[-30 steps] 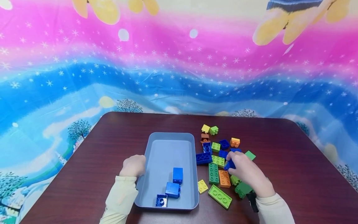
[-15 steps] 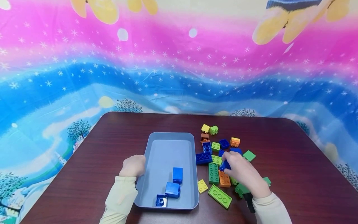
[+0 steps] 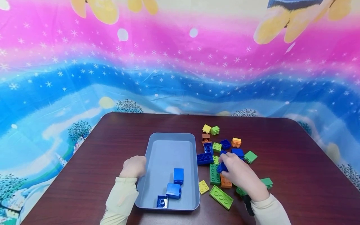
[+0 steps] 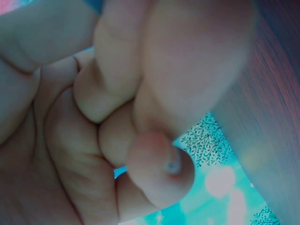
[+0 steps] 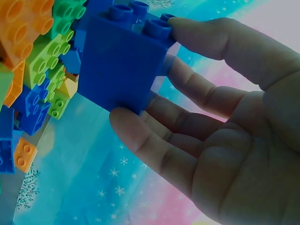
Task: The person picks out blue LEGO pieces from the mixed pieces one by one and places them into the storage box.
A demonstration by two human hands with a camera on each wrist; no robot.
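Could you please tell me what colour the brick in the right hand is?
Blue; the brick in the right hand shows best in the right wrist view.

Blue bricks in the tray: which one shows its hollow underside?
The lowest brick in the head view; the other two bricks lie smooth face up.

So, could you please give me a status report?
Right hand grips blue toy brick. Left hand at tray's left rim. Other bricks nearby; nothing visibly blocking.
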